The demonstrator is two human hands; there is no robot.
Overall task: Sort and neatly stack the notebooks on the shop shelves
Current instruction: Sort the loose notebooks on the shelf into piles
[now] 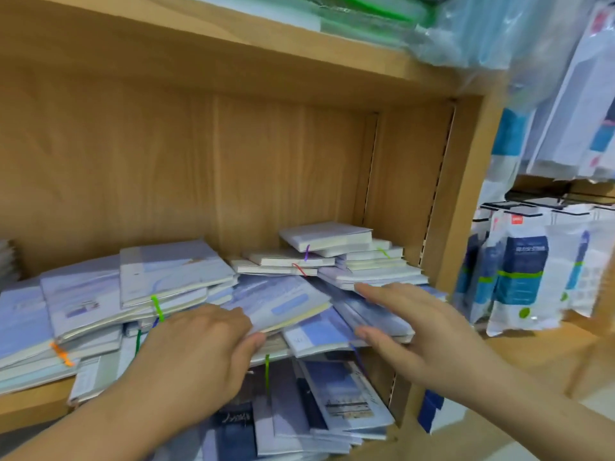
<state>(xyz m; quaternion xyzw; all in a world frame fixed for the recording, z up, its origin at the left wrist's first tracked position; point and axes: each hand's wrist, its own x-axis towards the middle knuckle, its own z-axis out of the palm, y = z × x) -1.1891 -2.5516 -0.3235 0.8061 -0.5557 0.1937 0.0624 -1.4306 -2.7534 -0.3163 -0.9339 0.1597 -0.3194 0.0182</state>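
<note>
Your left hand (pixel 199 347) reaches in with its back turned up, fingers curled over the near edge of a notebook (pixel 283 304) and the thumb tucked beneath, pinching it. Your right hand (pixel 422 331), just to the right of it, is held flat with fingers straight and close together and the thumb spread low. Both forearms are bare.

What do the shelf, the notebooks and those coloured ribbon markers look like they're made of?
Shelf back panel: wood-grain laminate or veneer by the look, matte, with even grain and vertical seams.
Centre notebook: paper pages, cream edge showing; cover faintly shiny, perhaps film-wrapped.
Green ribbon: probably thin fabric, hanging limp.
</note>
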